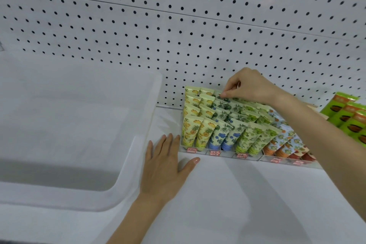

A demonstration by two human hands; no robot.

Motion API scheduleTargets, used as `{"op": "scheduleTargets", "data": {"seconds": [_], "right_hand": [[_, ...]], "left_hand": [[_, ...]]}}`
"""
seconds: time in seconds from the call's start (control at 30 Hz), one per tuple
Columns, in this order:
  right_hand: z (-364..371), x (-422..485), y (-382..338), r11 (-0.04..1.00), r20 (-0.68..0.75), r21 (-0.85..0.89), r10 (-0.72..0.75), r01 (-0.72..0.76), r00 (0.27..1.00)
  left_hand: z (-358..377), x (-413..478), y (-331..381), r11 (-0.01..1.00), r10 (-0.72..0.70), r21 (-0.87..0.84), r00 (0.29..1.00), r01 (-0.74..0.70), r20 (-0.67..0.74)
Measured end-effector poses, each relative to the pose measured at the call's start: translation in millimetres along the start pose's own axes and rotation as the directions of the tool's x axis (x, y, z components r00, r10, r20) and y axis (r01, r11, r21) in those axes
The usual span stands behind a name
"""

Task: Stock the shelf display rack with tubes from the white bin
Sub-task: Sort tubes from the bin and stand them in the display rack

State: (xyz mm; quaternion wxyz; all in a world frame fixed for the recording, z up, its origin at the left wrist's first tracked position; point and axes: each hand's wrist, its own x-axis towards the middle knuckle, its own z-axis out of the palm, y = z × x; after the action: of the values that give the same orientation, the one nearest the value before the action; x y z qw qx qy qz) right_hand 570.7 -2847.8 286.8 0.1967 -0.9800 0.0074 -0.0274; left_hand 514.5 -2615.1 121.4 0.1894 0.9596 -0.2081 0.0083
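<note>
Head view: my right fingertips (224,94) pinch the top edge of a blue-flowered tube (218,98) in the back row of the rack (223,154). My right hand (251,87) is curled above it, reaching in from the right. The rack, its rows packed, stands on the shelf (227,194) by the pegboard (178,25). My left hand (164,166) lies flat on the shelf, fingers spread, between the rack and the bin (126,174) on the left.

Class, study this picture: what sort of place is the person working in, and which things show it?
Most likely a shop aisle. The white pegboard backs a shelf, a rack holds rows of patterned tubes with red labels along its front, and green packs stand to the right.
</note>
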Motion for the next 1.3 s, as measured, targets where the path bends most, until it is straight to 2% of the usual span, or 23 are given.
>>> {"op": "scheduleTargets", "data": {"seconds": [0.5, 0.7, 1.3], "right_hand": [[9.6, -7.2, 5.7, 1.000, 0.013, 0.011, -0.003, 0.003, 1.000], [-11.2, -12.6, 18.8, 1.000, -0.062, 0.013, 0.001, 0.000, 0.998], [1.0, -13.6, 25.9, 1.000, -0.009, -0.016, 0.015, -0.015, 1.000]], "left_hand": [[2.0, 0.3, 0.1, 1.000, -0.010, 0.003, 1.000, 0.010, -0.004], [3.0, 0.7, -0.2, 1.000, -0.008, 0.012, 1.000, 0.008, -0.004], [3.9, 1.2, -0.6, 1.000, -0.016, 0.006, 1.000, 0.016, -0.007]]}}
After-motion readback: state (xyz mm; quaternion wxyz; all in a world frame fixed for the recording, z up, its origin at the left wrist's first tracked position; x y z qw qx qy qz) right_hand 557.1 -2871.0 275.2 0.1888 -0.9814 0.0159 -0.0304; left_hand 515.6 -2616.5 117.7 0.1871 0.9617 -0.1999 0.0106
